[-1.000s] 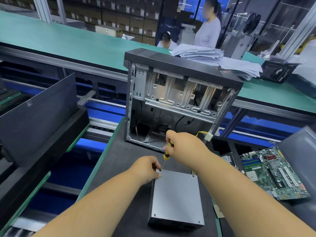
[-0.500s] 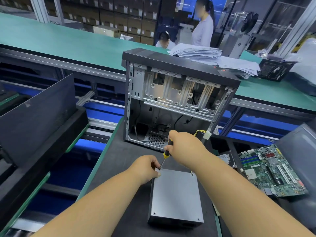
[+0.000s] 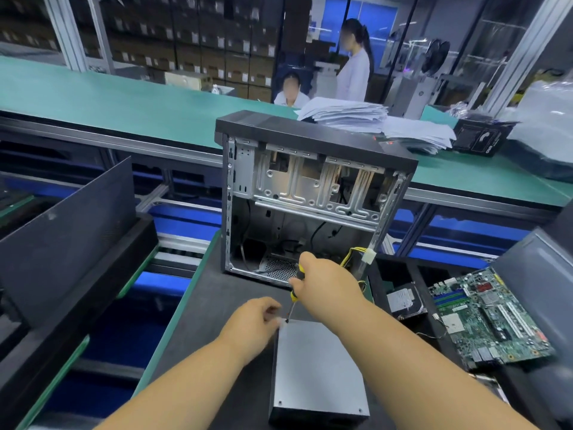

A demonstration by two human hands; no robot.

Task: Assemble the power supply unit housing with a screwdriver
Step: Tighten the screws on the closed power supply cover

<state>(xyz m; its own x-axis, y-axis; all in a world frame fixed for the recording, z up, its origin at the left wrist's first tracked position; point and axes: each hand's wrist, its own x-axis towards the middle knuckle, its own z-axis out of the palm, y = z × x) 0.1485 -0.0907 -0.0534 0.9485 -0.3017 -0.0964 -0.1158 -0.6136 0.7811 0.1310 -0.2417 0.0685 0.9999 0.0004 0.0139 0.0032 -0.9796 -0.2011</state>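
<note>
Far to my left a dark panel (image 3: 66, 231) leans in a black tray, and past it the dark counter (image 3: 201, 308) begins with its green edge. My left hand (image 3: 252, 321) sits at the far left corner of the power supply unit housing (image 3: 316, 370), fingers curled in by that corner; I cannot tell whether they pinch a screw there or just steady the metal. The housing is a flat grey box lying on the counter right in front of me, lid side up, with small screw holes near its near corners. My right hand (image 3: 325, 282) is clenched around the yellow and black handle of the screwdriver (image 3: 294, 290), whose shaft slants down and leftward so the tip meets the housing's far left corner, just beside my left fingertips. Behind both hands stands an open computer case (image 3: 310, 193), upright, with a yellow-wired connector (image 3: 369, 259) hanging at its right side. Further right a hard drive (image 3: 403, 301) lies in a black tray, and beside it a green motherboard (image 3: 493, 318).
</note>
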